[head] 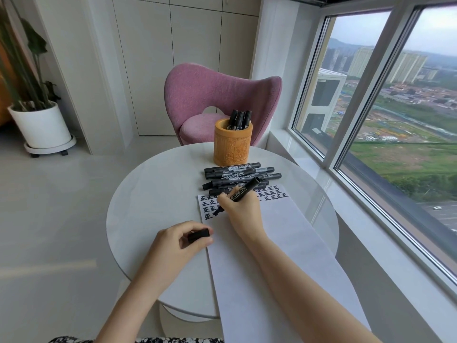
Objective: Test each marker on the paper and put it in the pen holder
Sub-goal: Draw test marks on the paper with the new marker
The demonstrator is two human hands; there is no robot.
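My right hand (241, 211) grips a black marker (243, 191), its tip down on the white paper (272, 243) among rows of black test marks at the paper's far end. My left hand (176, 243) pinches the marker's black cap (198, 235) at the paper's left edge. Several capped black markers (241, 175) lie in a pile just beyond the paper. Behind the pile stands an orange carved pen holder (232, 144) with three markers upright inside.
The round white table (153, 201) is small, with its edge close on every side. A pink chair (220, 100) stands behind it. A window wall (371, 120) runs along the right. A potted plant (39, 125) stands on the floor at far left.
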